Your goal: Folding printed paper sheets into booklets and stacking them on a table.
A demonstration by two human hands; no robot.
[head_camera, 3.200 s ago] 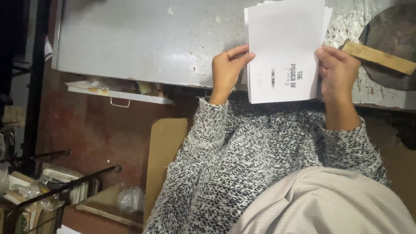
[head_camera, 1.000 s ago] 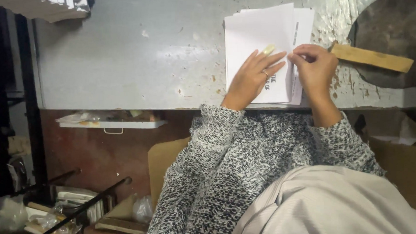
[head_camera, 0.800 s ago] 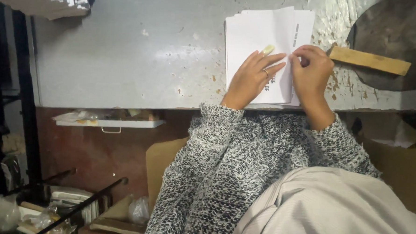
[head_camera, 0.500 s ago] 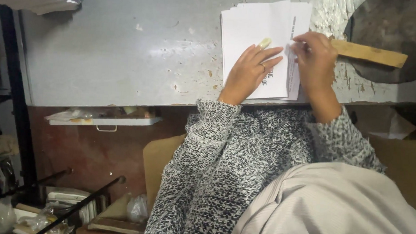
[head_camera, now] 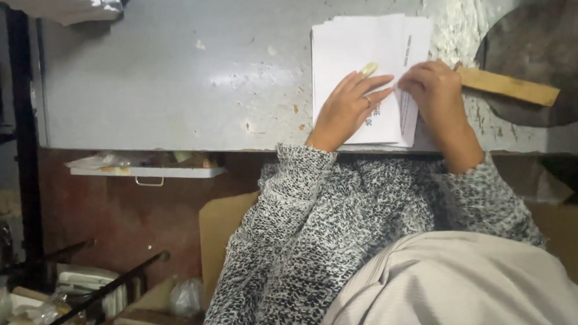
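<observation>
A stack of white paper (head_camera: 355,52) lies on the grey table (head_camera: 175,79) near its front edge; the left hand (head_camera: 348,110) rests flat on the sheets, fingers spread and open; the right hand (head_camera: 438,91) sits just beside it at the stack's right edge, fingers curled and pinching a sheet; a wooden stick (head_camera: 510,86) lies just beyond the right hand, its near end hidden by the knuckles; a white drawer (head_camera: 147,169) hangs open below the table on the left.

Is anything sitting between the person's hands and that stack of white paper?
Nothing visible. The left hand lies flat on the paper stack, and the right hand touches its right edge. The wooden stick lies beyond the right hand.
</observation>
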